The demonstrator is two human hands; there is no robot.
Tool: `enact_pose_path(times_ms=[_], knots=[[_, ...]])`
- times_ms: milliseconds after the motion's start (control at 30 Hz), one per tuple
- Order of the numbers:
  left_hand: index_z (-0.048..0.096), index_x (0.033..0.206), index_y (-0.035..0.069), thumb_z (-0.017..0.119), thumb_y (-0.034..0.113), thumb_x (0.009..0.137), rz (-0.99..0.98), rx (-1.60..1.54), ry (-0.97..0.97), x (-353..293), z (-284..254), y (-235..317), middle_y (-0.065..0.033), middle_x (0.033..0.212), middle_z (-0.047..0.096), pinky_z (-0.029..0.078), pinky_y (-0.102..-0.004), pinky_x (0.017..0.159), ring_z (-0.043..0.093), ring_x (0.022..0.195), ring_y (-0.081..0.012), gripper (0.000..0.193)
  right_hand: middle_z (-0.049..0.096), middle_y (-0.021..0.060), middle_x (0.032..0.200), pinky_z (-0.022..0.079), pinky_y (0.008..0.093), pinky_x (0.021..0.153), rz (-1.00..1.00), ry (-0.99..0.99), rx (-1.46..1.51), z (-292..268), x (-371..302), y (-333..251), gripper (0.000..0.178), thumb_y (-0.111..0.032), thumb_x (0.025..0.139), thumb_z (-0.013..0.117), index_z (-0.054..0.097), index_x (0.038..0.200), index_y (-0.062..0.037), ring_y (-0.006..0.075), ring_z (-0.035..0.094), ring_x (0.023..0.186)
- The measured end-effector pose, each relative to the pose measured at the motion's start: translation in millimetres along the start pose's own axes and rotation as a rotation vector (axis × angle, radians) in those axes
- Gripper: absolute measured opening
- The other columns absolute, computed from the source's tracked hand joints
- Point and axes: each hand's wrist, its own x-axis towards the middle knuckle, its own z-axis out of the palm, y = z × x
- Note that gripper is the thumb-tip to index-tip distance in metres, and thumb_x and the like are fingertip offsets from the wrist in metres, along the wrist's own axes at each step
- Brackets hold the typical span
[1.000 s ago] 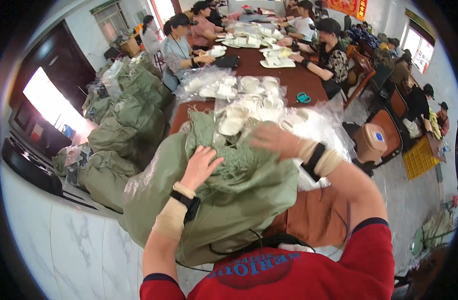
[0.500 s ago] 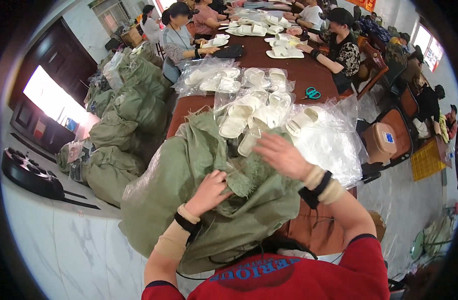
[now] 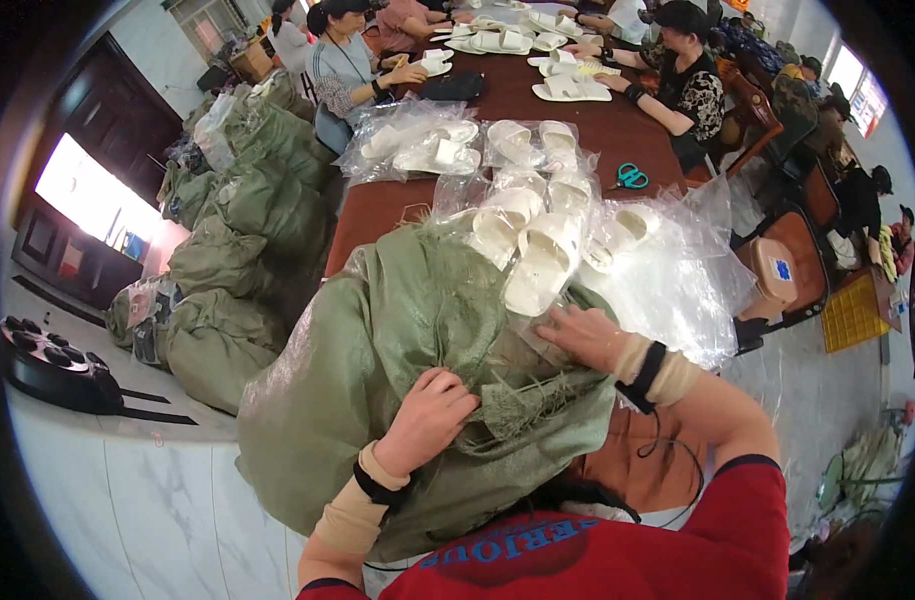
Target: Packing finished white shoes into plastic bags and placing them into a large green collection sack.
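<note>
A large green woven sack [image 3: 338, 370] with frayed edges leans against the near end of the table, its mouth toward the slippers. My left hand [image 3: 433, 415] is closed on the sack's edge left of the opening. At the right side of the mouth, my right hand [image 3: 586, 335] has its fingers curled over the sack's rim, fingertips partly hidden. Just beyond it lies a cream slipper [image 3: 543, 265], its toe end over the sack's edge. More cream slippers [image 3: 508, 212] in clear plastic bags are heaped behind. What the sack contains is hidden.
The brown table [image 3: 528, 100] runs away from me, with teal scissors [image 3: 632, 177] and clear plastic bags [image 3: 678, 280] on it. Co-workers sit along both sides, handling slippers [image 3: 573, 85]. Full green sacks [image 3: 223, 320] are piled at left; a tan bin [image 3: 773, 275] stands right.
My right hand has come down from above the slippers to the sack's rim, its fingers now bent. The left hand stays on the sack. The nearest slippers have shifted rightward.
</note>
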Motion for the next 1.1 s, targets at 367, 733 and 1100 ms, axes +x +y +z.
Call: enact_pose_path(times_ms=[367, 733, 1100], knots=[[0.055, 0.091, -0.002, 0.067, -0.007, 0.061, -0.228, -0.144, 0.084, -23, -2, -7, -0.0153, 0.094, 0.056, 0.046, -0.0449, 0.089, 0.054, 0.098, -0.038, 0.033, 0.071, 0.0098, 0.1, 0.055, 0.0423, 0.077, -0.483, -0.566, 0.004, 43, 94, 13, 0.018, -0.023, 0.084, 0.064, 0.073, 0.096, -0.0116, 0.0294, 0.068, 0.094], [0.064, 0.095, 0.001, 0.073, 0.003, 0.07, -0.379, 0.118, 0.298, -8, 1, -12, -0.0105, 0.1, 0.057, 0.043, -0.0441, 0.089, 0.05, 0.103, -0.0327, 0.026, 0.068, 0.0129, 0.081, 0.054, 0.0426, 0.061, 0.253, 0.193, -0.145, 28, 174, 156, 0.011, -0.014, 0.079, 0.057, 0.068, 0.08, -0.0096, 0.0328, 0.067, 0.071], [0.068, 0.105, 0.007, 0.065, -0.007, 0.068, -0.37, 0.034, 0.333, -10, 5, -11, -0.0081, 0.094, 0.054, 0.043, -0.0428, 0.086, 0.049, 0.097, -0.0317, 0.04, 0.067, 0.0152, 0.103, 0.053, 0.0438, 0.077, -0.342, -0.082, 0.404, 54, 169, -64, 0.03, -0.031, 0.08, 0.066, 0.068, 0.101, -0.0097, 0.0326, 0.064, 0.097]])
